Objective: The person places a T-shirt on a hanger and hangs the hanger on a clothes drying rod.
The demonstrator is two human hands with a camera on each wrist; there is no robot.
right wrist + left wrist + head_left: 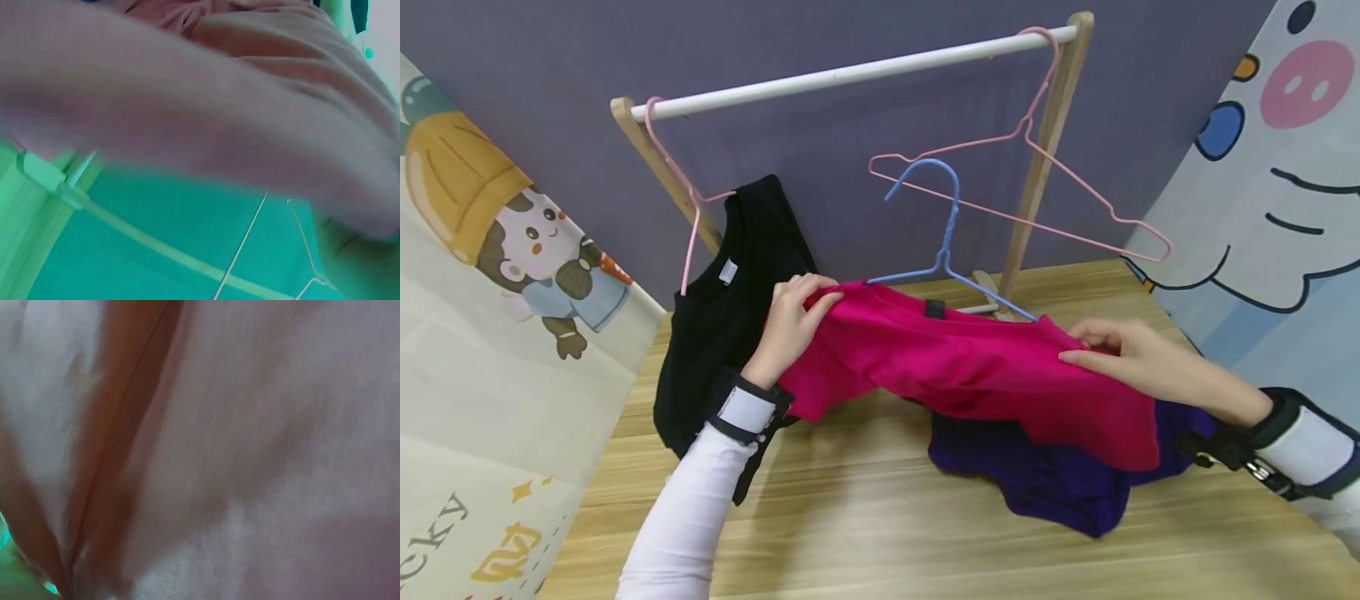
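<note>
In the head view, I have the bright pink garment (955,358) held up above the table (850,533), draped over the blue hanger (950,229), whose hook is not on the white bar (850,77). My left hand (793,321) pinches one shoulder between thumb and fingers. My right hand (1135,358) grips the other shoulder edge, thumb in front, fingers curled. I judge the cloth light, soft and stretchy, nothing fragile; it will sag and may slide off the thin wire, so I'd take cloth and hanger together at the shoulders. I see no container, though the garment encloses the hanger's lower part.

In the left wrist view, fabric nearly fills the frame; I can't tell the grip there.

In the right wrist view, a blurred band of cloth crosses the picture, thin wires (302,237) below; the grip is unreadable here too.
</note>
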